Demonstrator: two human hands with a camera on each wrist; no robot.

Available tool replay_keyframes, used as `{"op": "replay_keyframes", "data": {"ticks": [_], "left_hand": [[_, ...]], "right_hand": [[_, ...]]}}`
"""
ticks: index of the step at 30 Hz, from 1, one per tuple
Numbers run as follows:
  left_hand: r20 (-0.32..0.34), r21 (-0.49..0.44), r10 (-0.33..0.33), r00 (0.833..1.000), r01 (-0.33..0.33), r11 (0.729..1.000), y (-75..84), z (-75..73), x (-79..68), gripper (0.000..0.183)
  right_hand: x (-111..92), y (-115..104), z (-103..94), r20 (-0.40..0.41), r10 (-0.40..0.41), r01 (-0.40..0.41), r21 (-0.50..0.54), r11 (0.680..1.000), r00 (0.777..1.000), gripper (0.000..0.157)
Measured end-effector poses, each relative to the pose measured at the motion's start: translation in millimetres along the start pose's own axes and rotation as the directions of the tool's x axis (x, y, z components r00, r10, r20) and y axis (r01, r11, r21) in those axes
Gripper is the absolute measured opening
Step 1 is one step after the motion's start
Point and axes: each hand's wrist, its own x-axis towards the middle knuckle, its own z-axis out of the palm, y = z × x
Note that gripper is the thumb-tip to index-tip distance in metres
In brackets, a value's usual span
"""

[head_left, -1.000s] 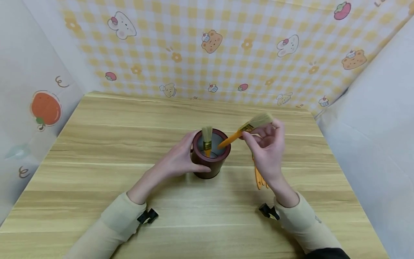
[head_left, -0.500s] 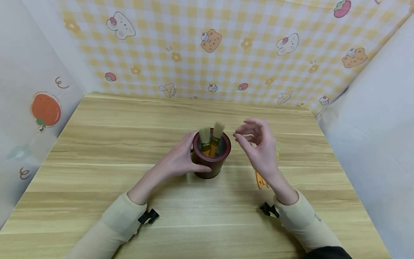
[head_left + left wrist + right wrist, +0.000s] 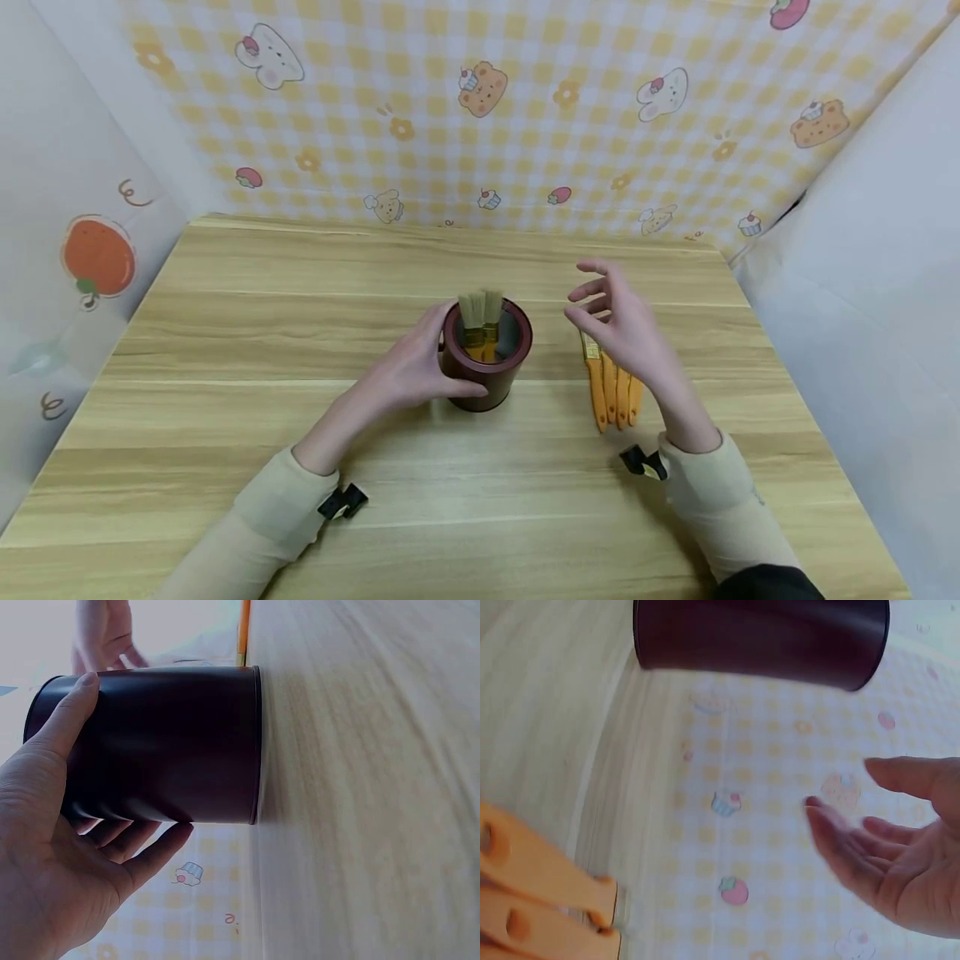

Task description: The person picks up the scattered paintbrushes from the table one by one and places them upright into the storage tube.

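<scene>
A dark reddish-brown round canister (image 3: 501,386) stands upright on the table, its mouth facing up. My left hand (image 3: 412,367) grips it from the left, thumb along the near side; the left wrist view shows the other fingers on its opposite side. Inside lean two paintbrushes (image 3: 481,310), side by side with pale bristles up; the lower ends of their orange handles are hidden. To the right of the canister, my right hand (image 3: 622,327) hovers with loosely bent fingers and holds nothing. Beneath it lie several more paintbrushes (image 3: 598,392), orange handles pointing toward me, most bristles covered by the hand.
A wood-grain table (image 3: 300,283) spreads under everything. Behind it hangs a yellow checked cloth (image 3: 427,167) with cartoon prints, and white sheets (image 3: 862,292) close off the left and right sides.
My right hand has released the second paintbrush into the canister and drawn back to the right, uncovering more brush handles on the table. My left hand stays on the canister.
</scene>
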Motion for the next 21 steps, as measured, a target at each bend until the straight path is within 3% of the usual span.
{"op": "replay_keyframes", "data": {"ticks": [5, 9, 16, 21], "left_hand": [[-0.006, -0.005, 0.013, 1.0, -0.013, 1.0, -0.7, -0.2, -0.8, 0.117], [-0.011, -0.01, 0.028, 1.0, -0.028, 1.0, -1.3, -0.2, -0.8, 0.117], [-0.003, 0.002, 0.007, 1.0, -0.007, 1.0, -0.5, 0.1, -0.6, 0.118], [-0.002, 0.004, 0.006, 1.0, -0.006, 1.0, -0.1, 0.0, 0.2, 0.118]], "right_hand": [[5.6, 12.7, -7.8, 0.14, 0.123, -0.115, -0.065, 0.991, 0.982, 0.06], [7.4, 20.3, -10.8, 0.219, 0.217, -0.198, -0.108, 0.974, 0.951, 0.063], [11.9, 33.9, -13.7, 0.354, 0.361, -0.346, -0.107, 0.932, 0.863, 0.064], [13.8, 41.0, -13.6, 0.414, 0.433, -0.389, -0.189, 0.902, 0.801, 0.066]]}}
